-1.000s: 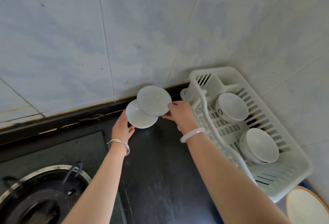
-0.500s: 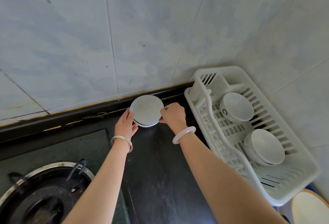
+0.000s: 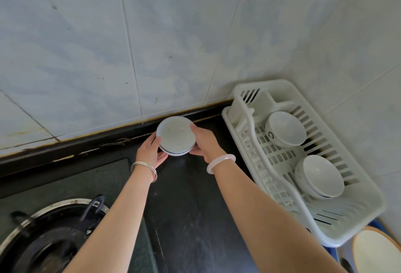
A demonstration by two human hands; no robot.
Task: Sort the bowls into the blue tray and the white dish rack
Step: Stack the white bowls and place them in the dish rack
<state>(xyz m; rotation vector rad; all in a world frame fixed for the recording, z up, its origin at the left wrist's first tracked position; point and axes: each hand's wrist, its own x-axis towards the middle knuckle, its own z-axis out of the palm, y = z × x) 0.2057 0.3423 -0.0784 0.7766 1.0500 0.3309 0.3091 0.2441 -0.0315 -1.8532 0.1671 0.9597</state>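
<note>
Both hands clasp a stack of two shallow bowls (image 3: 176, 136), one nested in the other, above the dark counter (image 3: 191, 207) close to the tiled wall (image 3: 152, 44). The left hand (image 3: 150, 150) cups the stack's left edge, fingers curled under the lower bowl and thumb along its side. The right hand (image 3: 205, 142) presses the right edge, thumb over the top rim, fingers wrapped beneath. The stack sits between the two palms, tilted slightly toward the camera.

Right of the hands stands the rack (image 3: 358, 177), its near rim just beside the right wrist. Inside it are two groups: one single bowl (image 3: 286, 128) at the far end, level with the hands, and a nested pile (image 3: 321, 177) nearer the camera; that pile shows at least two rims, but the exact count is unclear. Each wrist carries a bangle: silver (image 3: 144, 169) on the left, pale (image 3: 220, 163) on the right. A burner (image 3: 43, 235) lies below the left forearm. At the bottom right corner, past the rack, one plate (image 3: 375, 253) shows partly.
</note>
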